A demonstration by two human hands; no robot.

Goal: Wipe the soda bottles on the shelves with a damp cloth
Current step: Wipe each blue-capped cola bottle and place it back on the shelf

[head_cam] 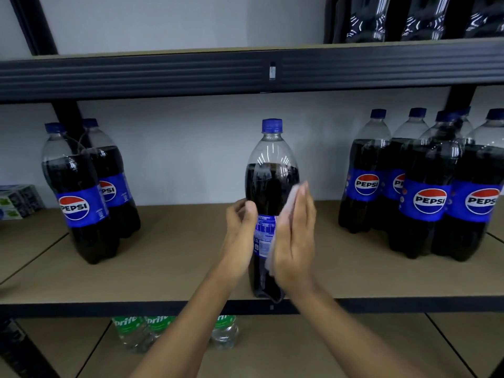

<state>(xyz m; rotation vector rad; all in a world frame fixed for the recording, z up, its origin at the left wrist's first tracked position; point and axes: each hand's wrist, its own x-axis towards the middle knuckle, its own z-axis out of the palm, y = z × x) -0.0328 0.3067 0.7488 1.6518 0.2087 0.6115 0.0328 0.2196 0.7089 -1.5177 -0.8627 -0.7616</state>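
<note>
A tall Pepsi bottle [271, 184] with a blue cap stands upright at the front edge of the middle shelf [174, 257], its label turned away. My left hand [241, 227] grips the bottle's left side at label height. My right hand [296, 236], fingers straight, presses a white cloth [289, 205] flat against the bottle's right side. Most of the cloth is hidden under my palm.
Two Pepsi bottles [79, 197] stand at the left of the shelf, several more [428, 192] at the right. Boxes [16, 200] sit at the far left. Dark bottles [420, 17] fill the upper shelf; Sprite bottles [141, 330] stand on the lower one.
</note>
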